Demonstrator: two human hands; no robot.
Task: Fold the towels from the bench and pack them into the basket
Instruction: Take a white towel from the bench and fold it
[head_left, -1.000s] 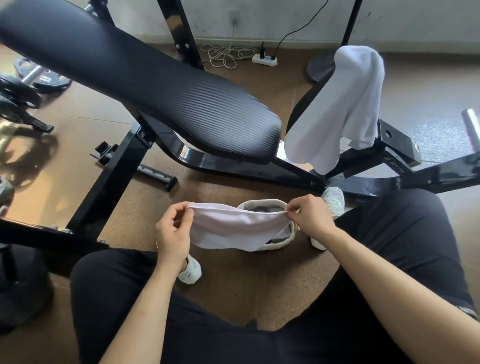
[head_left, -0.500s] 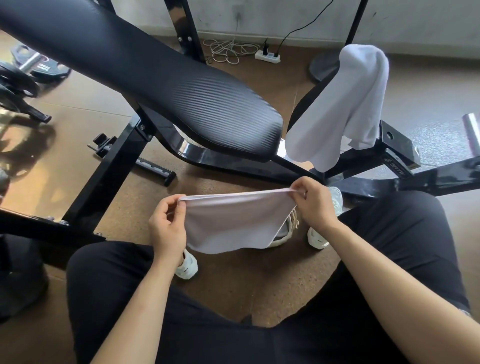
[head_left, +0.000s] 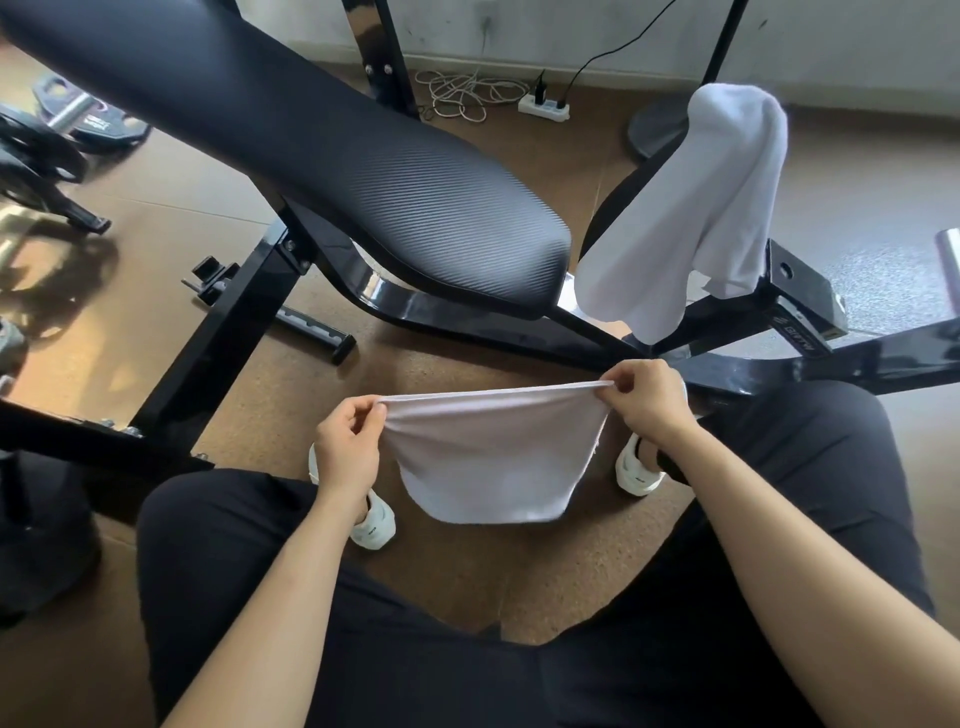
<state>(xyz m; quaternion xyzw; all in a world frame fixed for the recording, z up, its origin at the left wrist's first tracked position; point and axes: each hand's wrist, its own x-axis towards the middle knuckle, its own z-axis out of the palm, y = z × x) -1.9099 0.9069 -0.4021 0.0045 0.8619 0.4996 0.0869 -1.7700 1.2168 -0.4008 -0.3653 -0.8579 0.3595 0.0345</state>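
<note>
Lifted higher than a moment ago, the small white cloth towel (head_left: 491, 457) now hangs between the knees, hiding the basket; left hand (head_left: 348, 451) and right hand (head_left: 644, 400) each grip a top corner, pinched shut, below the black padded bench (head_left: 332, 171).

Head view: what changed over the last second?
Both hands, left hand and right hand, raised the held towel and drew its top edge taut; it now hangs flat between them. That lift hid the basket, which showed behind the towel a second ago. Neither pinch was released. The second towel stays draped on the bench frame, and the bench pad is unchanged.
</note>
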